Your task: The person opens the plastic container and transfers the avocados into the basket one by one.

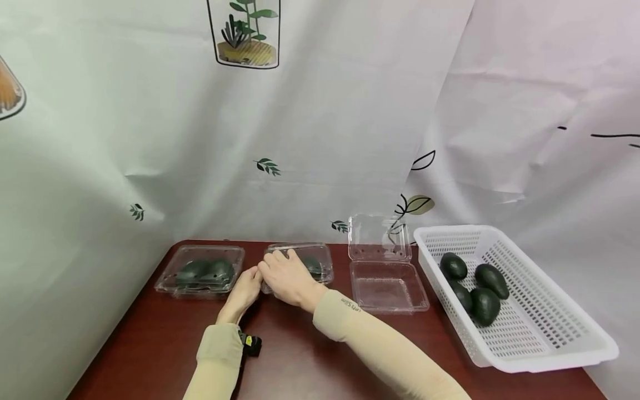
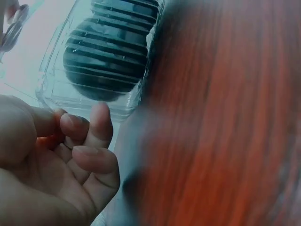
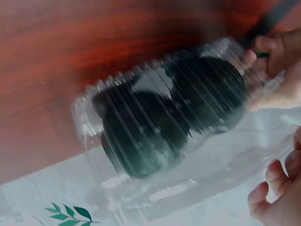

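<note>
A clear plastic clamshell container [image 1: 324, 255] holding dark green avocados [image 1: 312, 268] stands at the back middle of the table. My left hand [image 1: 246, 290] pinches its near left corner between thumb and index finger; in the left wrist view the other fingers of the left hand [image 2: 70, 155] are bent loosely beside it. My right hand [image 1: 289, 278] reaches across the container's left part and grips the lid edge. In the right wrist view two avocados [image 3: 141, 136] show through the ribbed plastic, with the right hand [image 3: 280, 193] at the lid's side. The right fingertips are partly hidden.
On the left sits a closed clamshell [image 1: 200, 253] with avocados inside. An open clamshell [image 1: 385, 286], its lid upright, stands to the right. Beyond it a white perforated basket [image 1: 540, 311] holds several loose avocados [image 1: 485, 305]. A printed cloth [image 1: 320, 139] hangs behind the table.
</note>
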A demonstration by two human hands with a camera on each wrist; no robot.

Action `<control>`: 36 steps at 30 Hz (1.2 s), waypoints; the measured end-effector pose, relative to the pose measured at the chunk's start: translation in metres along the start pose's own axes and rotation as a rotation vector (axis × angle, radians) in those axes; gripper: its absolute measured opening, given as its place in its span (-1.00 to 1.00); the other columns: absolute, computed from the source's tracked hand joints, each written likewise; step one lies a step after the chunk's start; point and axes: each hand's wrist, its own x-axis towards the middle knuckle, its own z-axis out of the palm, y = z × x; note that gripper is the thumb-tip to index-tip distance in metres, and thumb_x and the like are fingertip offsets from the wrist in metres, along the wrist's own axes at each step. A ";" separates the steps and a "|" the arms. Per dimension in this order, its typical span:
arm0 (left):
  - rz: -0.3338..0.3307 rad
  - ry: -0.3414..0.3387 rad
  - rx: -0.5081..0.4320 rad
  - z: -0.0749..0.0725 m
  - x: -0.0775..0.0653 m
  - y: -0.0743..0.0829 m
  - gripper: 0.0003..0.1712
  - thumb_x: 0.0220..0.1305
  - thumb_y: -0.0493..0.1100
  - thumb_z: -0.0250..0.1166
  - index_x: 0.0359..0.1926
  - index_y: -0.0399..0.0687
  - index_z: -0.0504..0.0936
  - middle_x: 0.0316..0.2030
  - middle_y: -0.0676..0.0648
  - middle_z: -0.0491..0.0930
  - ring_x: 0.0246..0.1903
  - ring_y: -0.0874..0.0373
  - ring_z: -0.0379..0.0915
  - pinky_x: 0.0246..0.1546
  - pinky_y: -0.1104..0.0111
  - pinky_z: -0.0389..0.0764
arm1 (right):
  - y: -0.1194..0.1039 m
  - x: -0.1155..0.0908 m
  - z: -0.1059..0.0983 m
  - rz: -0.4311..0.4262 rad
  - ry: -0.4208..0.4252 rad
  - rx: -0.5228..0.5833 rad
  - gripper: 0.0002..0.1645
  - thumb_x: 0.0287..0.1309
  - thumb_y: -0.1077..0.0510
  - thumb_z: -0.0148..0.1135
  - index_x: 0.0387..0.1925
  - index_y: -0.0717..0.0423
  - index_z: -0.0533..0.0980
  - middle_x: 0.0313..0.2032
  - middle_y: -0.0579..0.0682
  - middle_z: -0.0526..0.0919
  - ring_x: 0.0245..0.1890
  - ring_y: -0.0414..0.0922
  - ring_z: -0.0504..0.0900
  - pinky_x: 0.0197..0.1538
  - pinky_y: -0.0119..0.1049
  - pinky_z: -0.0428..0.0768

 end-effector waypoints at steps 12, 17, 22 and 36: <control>-0.022 -0.027 0.110 -0.005 -0.005 0.005 -0.60 0.58 -0.09 -0.14 -0.45 -0.16 0.33 -0.53 -0.10 0.30 -0.54 0.09 0.20 -0.43 0.29 0.24 | 0.002 -0.022 0.007 -0.117 0.022 -0.027 -0.87 0.32 -0.02 0.14 -0.19 -0.10 0.52 -0.19 -0.11 0.53 -0.20 -0.11 0.47 -0.18 -0.21 0.38; -0.004 -0.028 0.133 -0.007 -0.003 0.005 -0.59 0.58 -0.08 -0.14 -0.47 -0.15 0.28 -0.56 -0.08 0.20 -0.58 0.09 0.09 -0.46 0.28 0.19 | 0.013 -0.036 0.007 -0.134 -0.036 -0.064 -0.91 0.23 0.06 0.18 -0.22 -0.13 0.54 -0.19 -0.11 0.52 -0.18 -0.11 0.46 -0.17 -0.22 0.35; 0.014 -0.031 0.150 -0.008 -0.003 0.006 -0.59 0.58 -0.12 -0.13 -0.48 -0.15 0.28 -0.57 -0.06 0.19 -0.57 0.11 0.07 -0.44 0.27 0.19 | 0.027 -0.052 0.005 -0.158 -0.038 -0.083 -0.96 0.20 0.07 0.19 -0.31 -0.10 0.54 -0.24 -0.10 0.52 -0.22 -0.10 0.45 -0.19 -0.21 0.33; 0.017 -0.041 0.154 -0.009 -0.001 0.004 -0.60 0.58 -0.13 -0.14 -0.49 -0.15 0.26 -0.57 -0.06 0.18 -0.57 0.11 0.07 -0.45 0.27 0.19 | 0.048 -0.087 0.005 -0.135 -0.017 -0.182 -0.91 0.22 0.14 0.13 -0.41 -0.05 0.53 -0.32 -0.09 0.49 -0.33 -0.08 0.43 -0.20 -0.16 0.31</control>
